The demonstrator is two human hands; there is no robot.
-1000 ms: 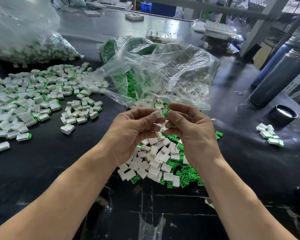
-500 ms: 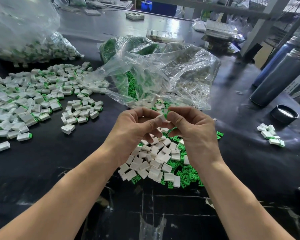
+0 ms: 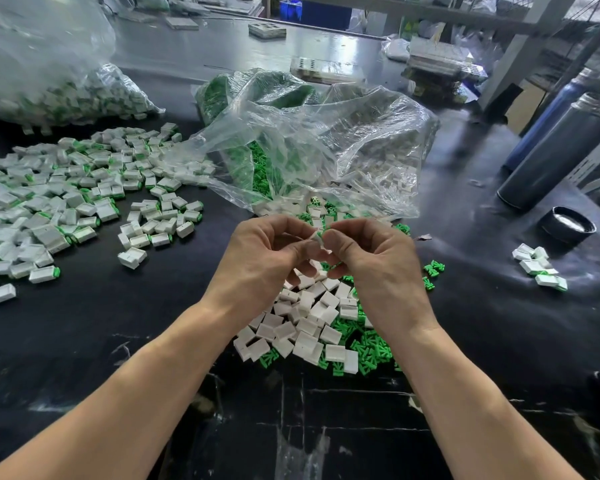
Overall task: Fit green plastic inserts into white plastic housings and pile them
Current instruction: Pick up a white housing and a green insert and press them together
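Note:
My left hand (image 3: pixel 267 258) and my right hand (image 3: pixel 378 261) meet above the table, fingertips together. Between them a small white housing (image 3: pixel 317 237) is pinched, my left fingers curled round it; my right thumb and forefinger pinch at its right end, where only a speck of green shows. Under my hands lies a heap of loose white housings (image 3: pixel 302 323) mixed with green inserts (image 3: pixel 368 351). A broad spread of fitted pieces (image 3: pixel 66 202), white with green ends, covers the table's left side.
An open clear plastic bag (image 3: pixel 326 147) of green and white parts lies just behind my hands. Another full bag (image 3: pixel 59 95) sits far left. Two dark cylinders (image 3: pixel 555 147) and a black lid (image 3: pixel 568 223) stand at right, near a small cluster of pieces (image 3: pixel 541 268).
My hands have closed in on each other; the green insert, visible between the fingertips earlier, is now almost hidden against the white housing.

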